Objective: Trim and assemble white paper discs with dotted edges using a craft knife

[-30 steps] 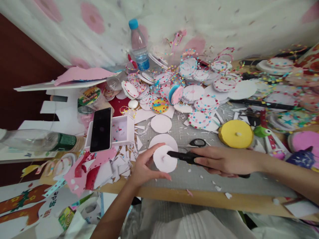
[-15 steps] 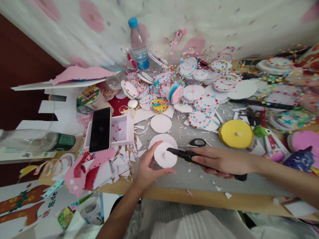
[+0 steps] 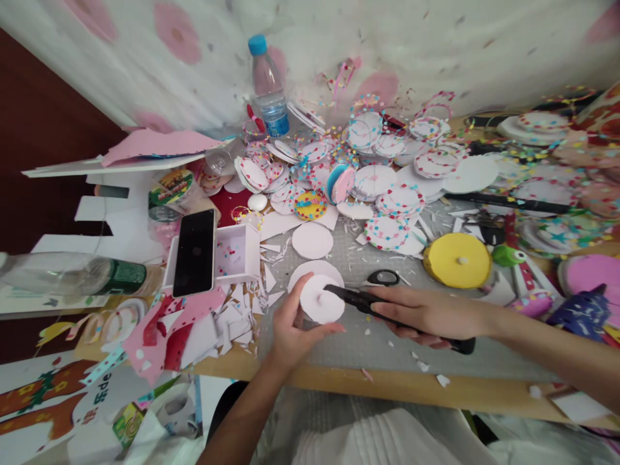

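Note:
My left hand (image 3: 293,329) grips a small white disc (image 3: 320,310) by its left edge, thumb below and fingers above. A small pale knob stands at the disc's middle. My right hand (image 3: 416,313) is wrapped round a long black hand tool (image 3: 356,299), whose exact kind I cannot make out. Its narrow tip lies over the disc's upper right part. Behind the held disc, a larger white disc (image 3: 310,266) is on the grey cutting mat (image 3: 349,352), with another white disc (image 3: 312,240) farther back. Black-handled scissors (image 3: 383,278) lie just beyond my right hand, their blades partly hidden.
A phone (image 3: 194,252) rests on a white box (image 3: 242,253) at left, near paper scraps (image 3: 237,320). Decorated discs (image 3: 387,231) crowd the back. A yellow round piece (image 3: 458,259) sits at right. A water bottle (image 3: 268,90) stands by the curtain.
The held disc has tilted and shifted up very slightly with my left hand. The black tool's tip has risen a little. Otherwise things look the same.

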`<control>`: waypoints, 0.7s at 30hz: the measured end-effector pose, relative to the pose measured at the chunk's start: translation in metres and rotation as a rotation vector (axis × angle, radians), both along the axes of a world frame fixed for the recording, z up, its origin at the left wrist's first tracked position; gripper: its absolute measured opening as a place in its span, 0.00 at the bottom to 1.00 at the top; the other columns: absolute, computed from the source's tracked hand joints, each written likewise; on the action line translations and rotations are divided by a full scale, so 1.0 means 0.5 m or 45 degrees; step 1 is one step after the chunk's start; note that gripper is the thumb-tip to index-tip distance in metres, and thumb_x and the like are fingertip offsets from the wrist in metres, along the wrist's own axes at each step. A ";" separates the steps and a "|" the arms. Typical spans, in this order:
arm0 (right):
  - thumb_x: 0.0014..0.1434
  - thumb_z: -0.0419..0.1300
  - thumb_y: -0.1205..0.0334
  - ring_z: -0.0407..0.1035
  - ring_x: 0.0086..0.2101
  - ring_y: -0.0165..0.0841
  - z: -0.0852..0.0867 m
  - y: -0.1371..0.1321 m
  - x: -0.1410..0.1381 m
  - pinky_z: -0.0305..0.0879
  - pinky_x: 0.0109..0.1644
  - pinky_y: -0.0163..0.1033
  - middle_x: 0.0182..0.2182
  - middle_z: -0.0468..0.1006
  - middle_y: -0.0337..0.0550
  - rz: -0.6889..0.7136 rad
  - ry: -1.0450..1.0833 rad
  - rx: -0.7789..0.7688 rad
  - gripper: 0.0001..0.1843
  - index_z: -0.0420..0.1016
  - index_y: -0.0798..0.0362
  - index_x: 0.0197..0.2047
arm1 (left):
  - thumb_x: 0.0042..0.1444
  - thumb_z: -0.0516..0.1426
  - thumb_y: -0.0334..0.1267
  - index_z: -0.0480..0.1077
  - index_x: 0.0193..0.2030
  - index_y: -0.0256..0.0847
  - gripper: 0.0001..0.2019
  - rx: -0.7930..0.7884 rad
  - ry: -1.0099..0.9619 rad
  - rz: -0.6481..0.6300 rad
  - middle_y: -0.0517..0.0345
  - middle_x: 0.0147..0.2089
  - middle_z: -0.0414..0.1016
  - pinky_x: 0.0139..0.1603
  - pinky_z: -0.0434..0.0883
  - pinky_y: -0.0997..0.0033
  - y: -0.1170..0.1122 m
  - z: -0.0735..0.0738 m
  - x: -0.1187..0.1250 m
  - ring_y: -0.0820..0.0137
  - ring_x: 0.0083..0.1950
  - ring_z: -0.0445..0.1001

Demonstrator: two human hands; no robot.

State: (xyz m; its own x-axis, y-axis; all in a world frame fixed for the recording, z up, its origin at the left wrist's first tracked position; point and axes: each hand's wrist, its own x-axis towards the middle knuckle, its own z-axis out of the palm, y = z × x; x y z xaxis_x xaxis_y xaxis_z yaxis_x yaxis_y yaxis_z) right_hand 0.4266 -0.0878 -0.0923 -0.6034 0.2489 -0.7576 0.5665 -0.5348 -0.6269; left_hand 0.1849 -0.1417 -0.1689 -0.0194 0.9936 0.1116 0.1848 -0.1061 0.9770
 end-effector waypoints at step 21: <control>0.65 0.46 0.39 0.61 0.21 0.27 0.022 -0.017 0.026 0.56 0.20 0.31 0.27 0.69 0.40 0.190 0.014 0.449 0.27 0.72 0.50 0.51 | 0.32 0.74 0.39 0.72 0.57 0.40 0.41 -0.305 0.035 -0.631 0.44 0.56 0.76 0.57 0.72 0.60 0.043 0.081 -0.072 0.55 0.56 0.75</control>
State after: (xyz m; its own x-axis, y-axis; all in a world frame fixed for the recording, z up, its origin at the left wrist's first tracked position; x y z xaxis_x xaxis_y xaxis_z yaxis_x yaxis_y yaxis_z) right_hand 0.4395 -0.0962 -0.0811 -0.6601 0.4017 -0.6347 0.6143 -0.1976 -0.7639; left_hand 0.1490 -0.1200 -0.1282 0.4572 0.8806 -0.1249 0.1947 0.0380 0.9801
